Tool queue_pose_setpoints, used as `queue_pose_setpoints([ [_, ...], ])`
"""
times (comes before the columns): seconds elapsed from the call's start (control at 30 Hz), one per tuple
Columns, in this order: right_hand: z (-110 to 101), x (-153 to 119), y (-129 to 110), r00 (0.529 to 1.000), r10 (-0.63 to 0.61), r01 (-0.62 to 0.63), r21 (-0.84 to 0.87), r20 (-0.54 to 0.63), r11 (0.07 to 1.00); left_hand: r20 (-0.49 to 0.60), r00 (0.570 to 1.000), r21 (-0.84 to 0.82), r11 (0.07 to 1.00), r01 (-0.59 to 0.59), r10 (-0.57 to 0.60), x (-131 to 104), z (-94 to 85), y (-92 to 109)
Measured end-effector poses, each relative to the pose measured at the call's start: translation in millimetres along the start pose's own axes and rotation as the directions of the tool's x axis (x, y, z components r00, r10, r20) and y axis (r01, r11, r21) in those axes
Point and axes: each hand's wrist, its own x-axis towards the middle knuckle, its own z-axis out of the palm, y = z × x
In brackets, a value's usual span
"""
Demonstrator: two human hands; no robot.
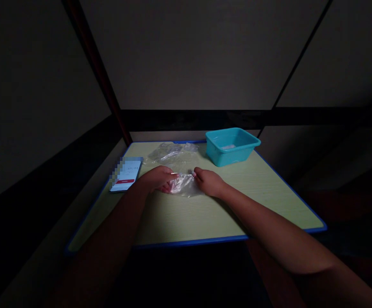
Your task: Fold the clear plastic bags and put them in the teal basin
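Pale surface (179, 222): left hand (158, 179) and right hand (210, 182) both pinch clear plastic (186, 187), handling apparently unfinished; loose plastic (169, 150) lies toward the far edge

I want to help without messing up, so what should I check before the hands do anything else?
1. Left hand holding the clear plastic: ok.
2. Right hand holding its other side: ok.
3. Held plastic separate from the crumpled plastic beyond it: cannot tell.
4. Turquoise basket upright on the table: ok.
5. Phone lying flat, left of the left hand: ok.
6. Bright light for seeing see-through plastic: not ok, the scene looks dim.
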Motion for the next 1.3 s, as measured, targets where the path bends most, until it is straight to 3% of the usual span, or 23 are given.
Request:
queue_pose_setpoints([
  [0.1, 1.2, 0.0, 1.6, 1.0, 0.018, -0.017, 0.049, -0.021, 0.999, 0.038, 0.999, -0.05, 0.999, -0.02, 0.022, -2.0, -4.7, 0.2],
  [0.27, 3.4, 0.8, 5.8, 0.998, 0.039, -0.032, 0.153, -0.048, 0.988, -0.041, 0.999, -0.002, 1.0, 0.026, -0.026, -5.5, -11.3, 1.6],
  [0.4, 5.4, 2.1, 8.0, 0.997, 0.044, -0.028, 0.215, -0.071, 0.976, 0.071, 0.995, 0.032, 0.997, 0.065, -0.067, -10.3, -16.5, 0.7],
  [0.53, 8.9, 3.4, 10.6, 0.994, 0.039, -0.01, 0.282, -0.1, 0.959, 0.105, 0.991, 0.037, 0.996, 0.076, -0.08, -12.8, -21.6, -3.0],
  [0.67, 11.0, 4.4, 12.3, 0.992, 0.032, 0.009, 0.321, -0.123, 0.947, 0.231, 0.971, -0.08, 0.994, 0.076, -0.056, -15.9, -19.5, -0.7],
  [0.77, 9.4, 4.0, 10.8, 0.993, 0.042, -0.008, 0.301, -0.106, 0.954, 0.258, 0.966, -0.166, 0.984, 0.063, -0.019, -17.9, -16.3, 3.5],
  [0.83, 6.7, 3.0, 9.0, 0.996, 0.053, -0.03, 0.283, -0.074, 0.959, 0.217, 0.976, -0.204, 0.978, 0.03, 0.015, -17.1, -16.2, 4.1],
  [0.93, 2.5, 1.4, 6.4, 0.999, 0.05, -0.043, 0.248, -0.02, 0.968, 0.071, 0.996, -0.216, 0.976, -0.036, 0.053, -12.6, -18.1, 1.2],
  [1.13, 1.7, -0.5, 1.2, 0.999, 0.042, -0.039, 0.11, -0.022, 0.993, -0.08, 0.997, 0.04, 0.999, -0.002, 0.005, -2.0, -12.2, -4.7],
  [1.23, 3.2, -0.8, -0.2, 0.999, 0.038, -0.036, 0.079, -0.027, 0.996, -0.195, 0.977, 0.168, 0.984, -0.052, 0.085, 3.3, -5.2, -7.0],
  [1.3, 4.1, -0.2, 1.4, 0.999, 0.027, -0.023, 0.134, -0.034, 0.991, -0.291, 0.938, 0.225, 0.967, -0.122, 0.187, 7.4, -1.4, -8.6],
])
